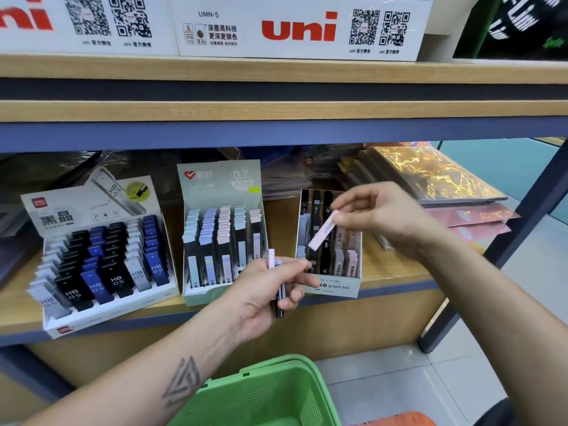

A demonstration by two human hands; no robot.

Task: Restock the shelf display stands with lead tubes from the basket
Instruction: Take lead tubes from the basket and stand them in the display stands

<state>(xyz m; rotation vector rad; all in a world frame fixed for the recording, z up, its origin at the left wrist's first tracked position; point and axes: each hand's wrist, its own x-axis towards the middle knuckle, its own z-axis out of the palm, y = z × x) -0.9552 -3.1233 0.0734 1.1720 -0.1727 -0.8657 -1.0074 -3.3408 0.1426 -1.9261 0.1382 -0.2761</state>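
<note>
My right hand (381,216) pinches one pale pink lead tube (322,230) by its upper end, tilted above the right display stand (330,289), which holds dark and pale tubes. My left hand (264,290) grips a small bunch of lead tubes (278,281), pink and dark, in front of the middle green stand (199,298). That stand carries rows of pastel-capped tubes. The left white stand (101,318) holds black, blue and grey HB 0.5 tubes. A green basket (276,392) hangs under my left forearm; its contents are hidden.
The stands sit on a wooden shelf (393,272) with a blue front edge. Stacked glossy packets (436,176) lie at the right. An upper shelf board (276,110) overhangs, with white boxes (301,29) above it. A blue upright post (516,229) stands at the right.
</note>
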